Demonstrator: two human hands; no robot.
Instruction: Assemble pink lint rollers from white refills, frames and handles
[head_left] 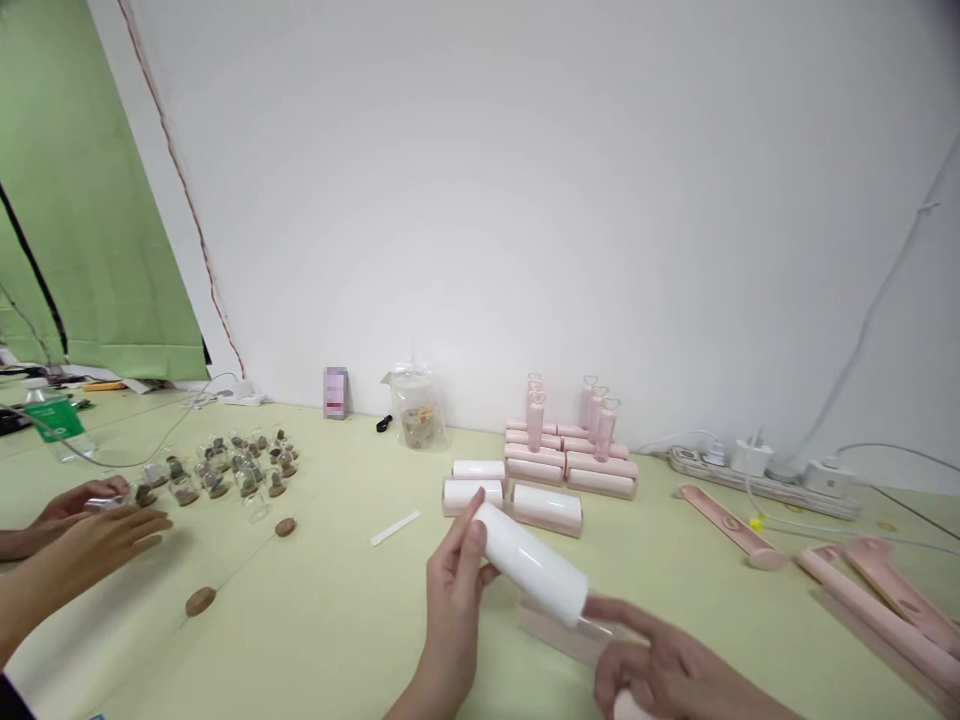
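Observation:
My left hand grips a smooth white cylinder near its upper end, the thumb on top. The cylinder slants down to the right above the table. With its index finger stretched out, my right hand touches the cylinder's lower end. Its other fingers are curled round a pale pink piece, mostly hidden and cut off by the bottom edge. Below the cylinder lies a pale pink, partly see-through piece, half covered. Several white cylinders lie just beyond my hands.
Pink cylinders lie stacked behind, with small pink bottles standing on them. Long pink parts and a power strip are on the right. A co-worker's hands are at the left beside several small glass domes.

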